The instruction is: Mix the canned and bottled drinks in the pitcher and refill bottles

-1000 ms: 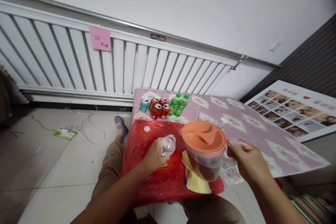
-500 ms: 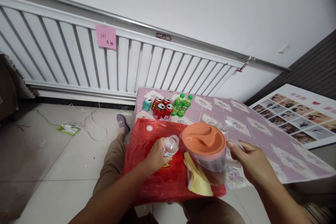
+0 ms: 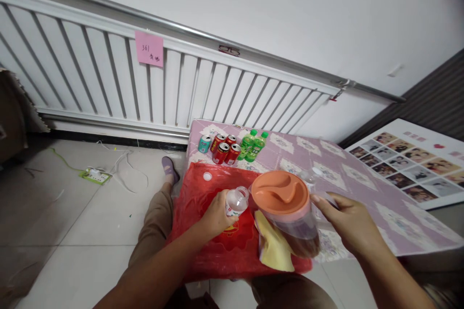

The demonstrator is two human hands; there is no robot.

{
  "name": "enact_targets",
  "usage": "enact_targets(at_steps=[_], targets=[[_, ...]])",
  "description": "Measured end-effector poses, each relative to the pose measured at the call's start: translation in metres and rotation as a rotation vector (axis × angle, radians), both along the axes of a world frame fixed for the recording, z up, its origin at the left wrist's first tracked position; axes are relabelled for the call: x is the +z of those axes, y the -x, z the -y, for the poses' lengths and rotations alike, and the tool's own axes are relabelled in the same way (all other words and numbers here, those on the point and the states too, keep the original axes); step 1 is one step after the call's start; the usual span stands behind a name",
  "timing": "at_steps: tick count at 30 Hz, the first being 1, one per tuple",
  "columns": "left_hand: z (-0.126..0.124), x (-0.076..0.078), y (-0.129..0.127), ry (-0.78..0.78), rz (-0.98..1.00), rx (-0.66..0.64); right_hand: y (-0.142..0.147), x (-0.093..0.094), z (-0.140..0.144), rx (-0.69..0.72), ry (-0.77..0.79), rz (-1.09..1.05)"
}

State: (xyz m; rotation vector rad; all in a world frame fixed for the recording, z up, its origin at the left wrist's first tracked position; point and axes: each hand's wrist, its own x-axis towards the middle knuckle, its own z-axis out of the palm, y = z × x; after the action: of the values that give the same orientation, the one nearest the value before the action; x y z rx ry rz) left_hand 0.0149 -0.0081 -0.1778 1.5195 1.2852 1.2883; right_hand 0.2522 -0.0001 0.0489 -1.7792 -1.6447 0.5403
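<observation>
My left hand (image 3: 216, 215) is wrapped round a clear plastic bottle (image 3: 237, 201) with its cap off, held over a red plastic sheet (image 3: 192, 256). In my right hand (image 3: 350, 219) is the handle of a clear pitcher (image 3: 302, 236) with an orange lid (image 3: 279, 192). The pitcher tilts toward the bottle, its lip close to the bottle's mouth; brown liquid shows low inside it. Whether any liquid is flowing I cannot tell. A yellow cloth (image 3: 273, 248) lies below the pitcher, and a white bottle cap (image 3: 207, 176) rests on the sheet's far left part.
Behind the sheet stand several red cans (image 3: 232, 154), a teal can (image 3: 204, 144) and two green bottles (image 3: 255, 148) on a patterned tablecloth (image 3: 308, 145). Another clear bottle (image 3: 314, 174) is partly hidden behind the pitcher. A power strip (image 3: 94, 175) with cables lies on the floor.
The pitcher has tilted further, its base swinging to the right while its lip stays near the bottle. My left hand keeps the bottle in nearly the same place.
</observation>
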Motion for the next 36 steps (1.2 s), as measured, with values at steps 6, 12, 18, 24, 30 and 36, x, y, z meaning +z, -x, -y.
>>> enact_targets(at_steps=[6,12,18,24,30,36], targets=[[0.0,-0.002,-0.001,-0.013,0.037,0.008,-0.001,0.0,-0.002,0.015,0.021,0.039],[-0.001,-0.003,-0.003,-0.008,0.049,0.014,0.002,0.002,-0.005,0.029,0.007,0.043],[-0.001,-0.004,-0.004,-0.001,0.048,0.008,0.005,0.009,-0.003,0.083,0.005,0.088],[-0.001,-0.002,-0.005,-0.005,0.076,0.016,0.005,0.011,-0.005,0.087,0.005,0.106],[0.0,0.002,-0.005,0.009,0.034,0.01,0.005,0.015,-0.005,0.105,-0.013,0.161],[0.0,0.0,-0.006,0.007,0.041,0.01,0.007,0.018,-0.003,0.112,-0.046,0.18]])
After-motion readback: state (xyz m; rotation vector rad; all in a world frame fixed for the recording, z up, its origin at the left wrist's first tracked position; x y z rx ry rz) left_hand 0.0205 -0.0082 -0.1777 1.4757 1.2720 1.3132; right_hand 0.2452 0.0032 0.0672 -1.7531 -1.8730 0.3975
